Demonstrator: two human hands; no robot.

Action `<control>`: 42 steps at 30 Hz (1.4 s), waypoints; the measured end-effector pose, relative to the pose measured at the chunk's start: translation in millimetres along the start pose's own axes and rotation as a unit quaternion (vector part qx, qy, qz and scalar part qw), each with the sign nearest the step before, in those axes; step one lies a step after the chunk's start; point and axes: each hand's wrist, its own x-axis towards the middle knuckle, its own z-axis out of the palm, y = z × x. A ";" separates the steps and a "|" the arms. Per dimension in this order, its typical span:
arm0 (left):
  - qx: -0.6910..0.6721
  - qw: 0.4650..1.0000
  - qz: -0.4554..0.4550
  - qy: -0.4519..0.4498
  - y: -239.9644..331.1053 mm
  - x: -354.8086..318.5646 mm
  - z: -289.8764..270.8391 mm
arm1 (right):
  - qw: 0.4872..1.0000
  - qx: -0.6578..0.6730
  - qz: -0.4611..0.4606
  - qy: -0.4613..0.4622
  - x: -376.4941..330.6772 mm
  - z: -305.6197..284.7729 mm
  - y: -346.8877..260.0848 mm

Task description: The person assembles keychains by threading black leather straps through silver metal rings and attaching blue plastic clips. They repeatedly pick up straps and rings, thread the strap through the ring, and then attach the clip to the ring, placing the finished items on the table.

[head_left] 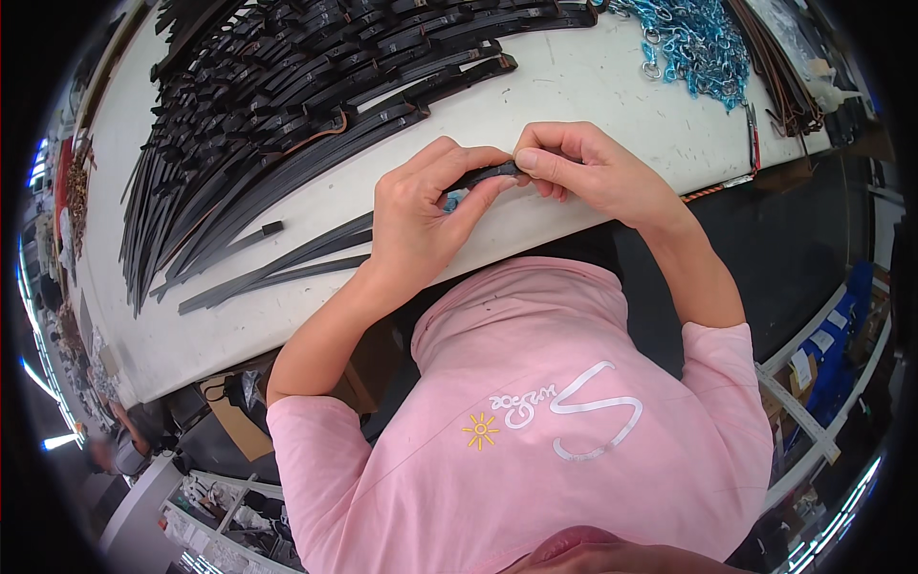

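Note:
Both hands meet over the near edge of a white table [583, 86]. My left hand [421, 215] and my right hand [583, 167] pinch the same black strap [488, 173], each gripping one side of its end. A bit of blue shows under my left fingers. The strap's long tail [287, 263] runs left across the table, beside two other loose black strips.
A large heap of black straps [287, 86] covers the table's far left. A pile of blue metal clips [693, 43] and brown straps [784, 86] lie at the far right, with a red-handled tool [754, 134] near the edge. Cardboard boxes [239, 421] sit under the table.

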 end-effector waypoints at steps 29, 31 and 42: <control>-0.092 0.960 -0.181 -0.194 -0.3 6.8 -30.7 | 0.998 -0.063 0.028 0.001 -0.3 5.4 0.8; -0.087 0.960 -0.179 -0.198 2.0 7.5 -31.8 | 0.998 -0.063 0.022 -0.010 0.4 3.3 0.7; -0.122 0.953 -0.185 -0.205 -1.8 5.5 -33.9 | 0.998 -0.053 0.036 -0.013 3.1 5.5 -3.1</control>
